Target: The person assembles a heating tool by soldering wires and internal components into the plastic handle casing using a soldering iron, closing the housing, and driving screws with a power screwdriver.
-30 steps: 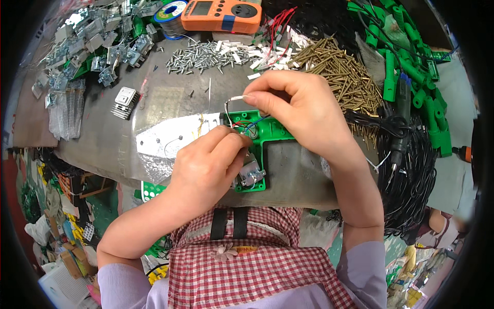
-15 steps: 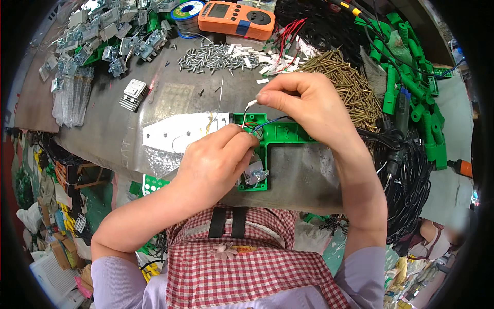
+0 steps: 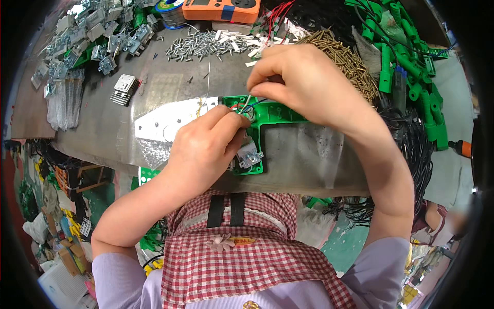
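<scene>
Two hands work close: right hand (image 3: 303,85) pinches pale wire (image 3: 247,102), now nearer left hand (image 3: 203,140), whose curled fingers hide their grip, so wiring apparently continues at green housing (image 3: 278,112), right of white panel (image 3: 158,123).

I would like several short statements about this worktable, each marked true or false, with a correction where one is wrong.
1. The left hand is over part of the green housing. True.
2. The brass-coloured screws lie inside the green housing. False: they are heaped outside it.
3. A pale wire rises from the housing to the right hand's fingertips. True.
4. The orange meter is nearer the person than the housing. False: it is farther away.
5. The silver screws lie left of the brass-coloured ones. True.
</scene>
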Motion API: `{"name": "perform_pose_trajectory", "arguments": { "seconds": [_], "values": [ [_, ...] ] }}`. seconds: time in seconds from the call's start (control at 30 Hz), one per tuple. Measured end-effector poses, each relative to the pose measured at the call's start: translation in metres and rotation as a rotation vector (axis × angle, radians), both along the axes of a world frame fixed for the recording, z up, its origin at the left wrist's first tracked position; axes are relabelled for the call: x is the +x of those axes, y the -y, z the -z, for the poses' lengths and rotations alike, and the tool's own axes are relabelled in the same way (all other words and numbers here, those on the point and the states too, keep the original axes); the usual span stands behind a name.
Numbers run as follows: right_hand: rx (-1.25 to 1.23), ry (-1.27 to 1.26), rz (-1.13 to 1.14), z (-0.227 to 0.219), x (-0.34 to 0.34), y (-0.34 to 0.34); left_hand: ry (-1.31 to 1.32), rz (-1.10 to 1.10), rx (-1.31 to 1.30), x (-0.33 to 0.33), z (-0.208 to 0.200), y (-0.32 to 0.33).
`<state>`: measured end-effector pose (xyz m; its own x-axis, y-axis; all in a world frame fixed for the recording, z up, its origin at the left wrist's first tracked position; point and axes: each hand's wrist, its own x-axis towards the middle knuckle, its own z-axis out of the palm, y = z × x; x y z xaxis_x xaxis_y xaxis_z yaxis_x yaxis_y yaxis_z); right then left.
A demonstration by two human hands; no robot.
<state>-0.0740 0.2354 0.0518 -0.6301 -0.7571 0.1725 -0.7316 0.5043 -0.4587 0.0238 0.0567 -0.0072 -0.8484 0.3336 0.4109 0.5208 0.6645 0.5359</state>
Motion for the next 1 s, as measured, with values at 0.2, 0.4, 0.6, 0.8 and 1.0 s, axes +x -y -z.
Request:
{"name": "perform_pose_trajectory", "arguments": {
  "seconds": [0.2,0.4,0.6,0.8,1.0],
  "values": [
    [-0.049,-0.189,0.103,0.020,0.010,-0.007,0.010,0.011,-0.014,0.001,-0.003,0.000],
    [-0.223,0.384,0.145,0.013,0.001,-0.018,0.007,-0.013,0.009,0.002,-0.002,0.000],
    [-0.259,0.450,0.183,0.020,0.000,-0.016,0.048,-0.010,0.012,0.002,-0.005,0.000],
    [-0.468,0.426,0.262,0.036,0.009,-0.021,0.095,0.008,0.011,0.000,-0.006,-0.001],
    [-0.554,0.305,0.460,0.044,0.079,-0.031,0.142,0.000,0.021,0.000,-0.009,-0.003]
  ]
}}
